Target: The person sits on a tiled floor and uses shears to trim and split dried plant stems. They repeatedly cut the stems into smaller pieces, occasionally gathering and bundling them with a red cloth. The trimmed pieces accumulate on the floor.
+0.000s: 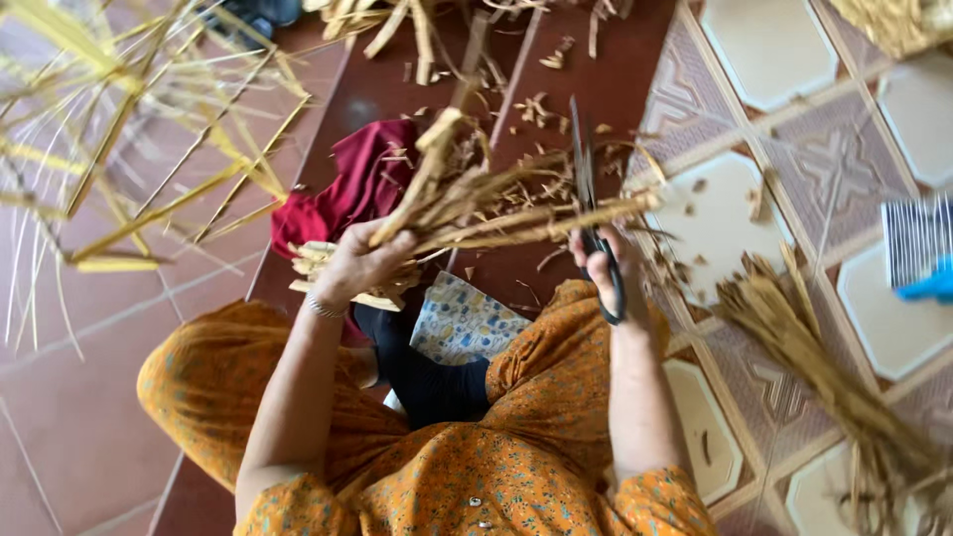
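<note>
My left hand point(359, 260) grips a bundle of dry tan plant strips point(496, 203) that fans out to the right above the floor. My right hand point(603, 266) holds black scissors point(586, 189) by the handles, blades pointing up and away, touching the right part of the bundle. I sit on the floor in orange patterned clothing, knees spread. A thin bracelet sits on my left wrist.
A dark red cloth point(357, 184) lies behind the bundle. Yellow strips point(129, 139) spread at the left. Another tan fibre bundle point(834, 377) lies on the patterned tiles at right. A blue-handled comb-like tool point(918, 248) is at the right edge. Cut scraps litter the brown floor.
</note>
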